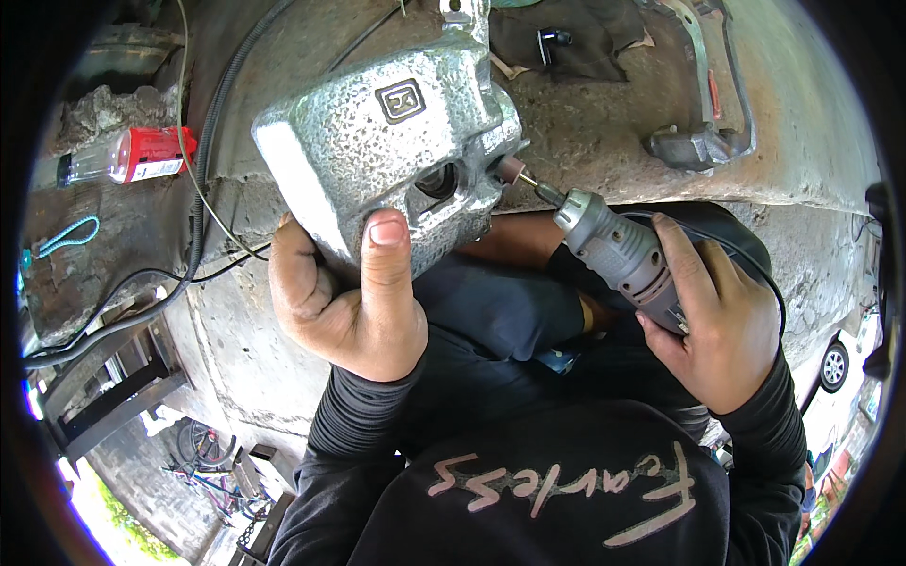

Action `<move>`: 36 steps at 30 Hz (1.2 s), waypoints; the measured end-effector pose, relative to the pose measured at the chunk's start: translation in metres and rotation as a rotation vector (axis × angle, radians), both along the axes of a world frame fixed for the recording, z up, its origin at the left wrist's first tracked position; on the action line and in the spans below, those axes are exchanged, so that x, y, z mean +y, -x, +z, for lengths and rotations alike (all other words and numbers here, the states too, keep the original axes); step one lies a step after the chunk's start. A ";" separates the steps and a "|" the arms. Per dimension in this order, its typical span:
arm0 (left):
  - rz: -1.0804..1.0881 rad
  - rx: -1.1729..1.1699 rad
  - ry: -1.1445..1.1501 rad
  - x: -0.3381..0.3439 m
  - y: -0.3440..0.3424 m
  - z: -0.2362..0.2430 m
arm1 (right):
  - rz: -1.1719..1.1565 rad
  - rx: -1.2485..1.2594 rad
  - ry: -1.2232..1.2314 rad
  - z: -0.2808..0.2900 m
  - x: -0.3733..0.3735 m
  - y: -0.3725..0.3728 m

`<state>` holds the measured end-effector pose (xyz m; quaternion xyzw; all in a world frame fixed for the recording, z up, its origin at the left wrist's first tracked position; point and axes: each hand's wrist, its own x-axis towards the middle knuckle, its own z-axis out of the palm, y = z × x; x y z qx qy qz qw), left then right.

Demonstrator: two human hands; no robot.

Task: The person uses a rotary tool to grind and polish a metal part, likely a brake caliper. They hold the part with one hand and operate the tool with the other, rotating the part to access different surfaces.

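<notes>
A rough, silver-grey cast metal housing (349, 156) is held up at the middle left by my left hand (354, 307). The thumb lies on its near face below a round bore, and the fingers wrap round its lower left edge, partly out of sight. My right hand (727, 321) grips a grey rotary tool (618, 250), its nose angled up and left. A small reddish-brown grinding stone (511, 170) on its shank sits at the mouth of an opening in the housing's right side. Contact with the metal cannot be made out.
Behind the housing runs a worn concrete ledge (585, 141). A dark cloth (604, 57) and a bent metal frame (694, 146) lie on it. At left are a red-and-clear bottle (151, 156), a black corrugated hose (200, 141) and a teal cord loop (71, 236).
</notes>
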<state>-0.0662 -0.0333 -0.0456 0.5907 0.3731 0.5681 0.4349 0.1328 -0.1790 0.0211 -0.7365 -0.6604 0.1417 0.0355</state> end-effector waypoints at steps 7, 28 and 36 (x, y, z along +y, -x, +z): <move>0.006 0.012 -0.007 0.002 0.001 0.000 | -0.079 0.239 -0.063 -0.006 -0.005 -0.004; -0.066 0.178 0.091 0.034 0.003 0.023 | -0.079 0.319 -0.113 -0.010 0.002 -0.011; -0.552 0.704 -0.047 0.090 -0.035 0.078 | 0.001 0.133 0.087 0.033 0.011 -0.051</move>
